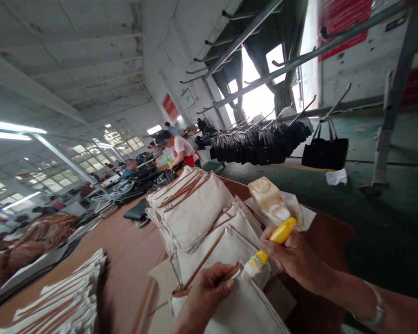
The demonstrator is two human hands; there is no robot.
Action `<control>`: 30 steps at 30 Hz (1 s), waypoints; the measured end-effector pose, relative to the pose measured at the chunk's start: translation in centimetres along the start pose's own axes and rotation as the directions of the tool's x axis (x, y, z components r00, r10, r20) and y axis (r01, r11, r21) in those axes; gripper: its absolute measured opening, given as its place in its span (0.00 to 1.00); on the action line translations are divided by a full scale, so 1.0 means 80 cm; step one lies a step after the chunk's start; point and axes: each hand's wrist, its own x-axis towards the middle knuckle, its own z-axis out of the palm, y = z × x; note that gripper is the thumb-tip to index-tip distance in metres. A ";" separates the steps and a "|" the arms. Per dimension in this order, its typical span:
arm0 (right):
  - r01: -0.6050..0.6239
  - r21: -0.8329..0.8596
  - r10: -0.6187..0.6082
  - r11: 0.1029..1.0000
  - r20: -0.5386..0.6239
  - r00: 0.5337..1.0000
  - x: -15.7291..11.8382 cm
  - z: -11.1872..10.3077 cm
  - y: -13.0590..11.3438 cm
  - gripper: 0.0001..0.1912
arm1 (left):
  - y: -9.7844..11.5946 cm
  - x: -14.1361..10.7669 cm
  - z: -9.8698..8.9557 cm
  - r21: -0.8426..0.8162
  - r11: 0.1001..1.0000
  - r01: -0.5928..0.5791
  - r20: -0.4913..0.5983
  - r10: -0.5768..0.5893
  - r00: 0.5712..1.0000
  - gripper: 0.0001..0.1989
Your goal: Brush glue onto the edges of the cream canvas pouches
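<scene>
My right hand [292, 253] is closed round a brush with a yellow handle [282, 231]. The pale, coated bristles [251, 269] touch or nearly touch the end of a brown strap piece [231, 272]. That piece is pinched in my left hand [211, 292], above a cream bag [245, 308] with brown trim. Beyond my hands, more cream bags [195, 208] lie in a stack. Behind the brush, a glue-smeared container [266, 199] sits on a white sheet [308, 217].
Layered cream pieces [66, 297] lie on the brown table [132, 260] at lower left. Black bags [325, 150] hang from a metal rack [386, 134] at right. A person in a red apron [186, 150] bends over the table's far end.
</scene>
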 end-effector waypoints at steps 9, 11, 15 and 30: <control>0.041 -0.020 -0.044 0.999 -0.135 0.990 0.011 -0.013 0.006 0.17 | -0.012 0.003 0.003 0.062 0.997 -0.044 0.055 0.041 0.998 0.27; 0.037 0.000 -0.037 0.999 -0.110 0.993 0.005 -0.014 0.004 0.17 | -0.013 0.003 0.004 0.020 0.998 -0.054 0.056 0.053 0.997 0.27; 0.077 -0.064 -0.080 0.995 -0.047 0.996 0.001 -0.011 0.001 0.18 | -0.016 0.001 0.013 0.070 0.996 -0.058 -0.002 0.058 0.998 0.25; -0.094 0.160 0.078 0.983 0.109 0.991 -0.010 -0.028 -0.021 0.18 | -0.036 -0.027 0.072 0.800 0.456 -0.391 -0.089 0.734 0.674 0.04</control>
